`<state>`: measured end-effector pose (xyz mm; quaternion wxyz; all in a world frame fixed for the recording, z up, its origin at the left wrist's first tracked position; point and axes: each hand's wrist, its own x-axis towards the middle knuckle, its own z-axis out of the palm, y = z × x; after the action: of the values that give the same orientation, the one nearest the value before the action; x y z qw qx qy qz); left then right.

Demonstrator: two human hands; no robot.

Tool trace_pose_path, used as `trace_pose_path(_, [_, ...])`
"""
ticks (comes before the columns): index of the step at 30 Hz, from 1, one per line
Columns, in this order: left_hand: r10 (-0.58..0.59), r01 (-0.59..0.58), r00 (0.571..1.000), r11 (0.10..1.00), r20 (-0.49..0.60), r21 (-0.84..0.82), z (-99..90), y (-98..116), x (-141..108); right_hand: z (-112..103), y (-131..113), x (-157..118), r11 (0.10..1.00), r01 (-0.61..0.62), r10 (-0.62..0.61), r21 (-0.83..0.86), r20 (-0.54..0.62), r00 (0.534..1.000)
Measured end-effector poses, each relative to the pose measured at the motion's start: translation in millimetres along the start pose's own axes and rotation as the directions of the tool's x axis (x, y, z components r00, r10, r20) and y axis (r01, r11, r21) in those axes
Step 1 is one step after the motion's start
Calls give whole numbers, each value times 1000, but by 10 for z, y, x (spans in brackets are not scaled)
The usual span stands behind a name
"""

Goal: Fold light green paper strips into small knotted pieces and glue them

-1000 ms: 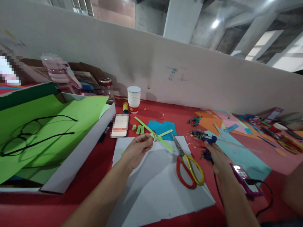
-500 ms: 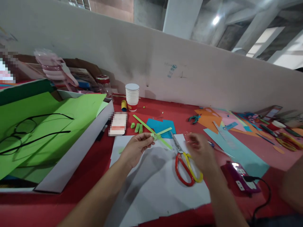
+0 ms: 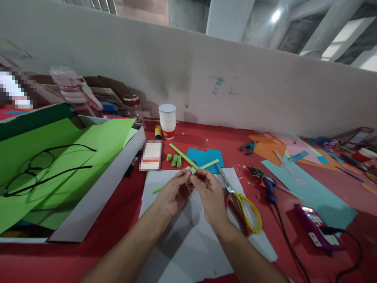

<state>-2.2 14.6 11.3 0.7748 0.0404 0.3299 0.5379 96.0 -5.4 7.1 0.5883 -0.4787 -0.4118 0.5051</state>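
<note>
Between the fingertips of both hands is a small light-green folded paper piece, held above a white sheet. My left hand pinches it from the left, and my right hand has its fingers closed on it from the right. Just beyond lie light-green paper strips on blue paper. Several folded green pieces sit to their left. Scissors with red and yellow handles rest right of my right hand, partly behind the wrist.
A glue gun with its cord and a purple power box lie at the right. A box of green paper holding eyeglasses stands at the left. Stacked paper cups stand near the wall, with pliers farther right.
My right hand has moved left from beside the scissors to join my left hand at the green paper piece. The glue gun has come into sight where that hand was.
</note>
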Motion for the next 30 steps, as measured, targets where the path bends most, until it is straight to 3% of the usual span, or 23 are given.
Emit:
trace_pose_path(7, [-5,4,997,1000,76,8,-45,-76,-8,-82,-31,21,1000,14,-15,-25,-5,1000])
trace_pose_path(15, [145,-175,977,963,154,204,-14,-16,-45,-107,-93,60,999,-9,10,30,-45,999])
trace_pose_path(22, [323,-366,930,833,173,414,17,4,-90,-100,-120,72,999,-43,44,28,-45,998])
trace_pose_path(30, [364,-407,913,777,185,480,42,-46,-115,-115,-74,73,1000,-3,3,6,5,1000])
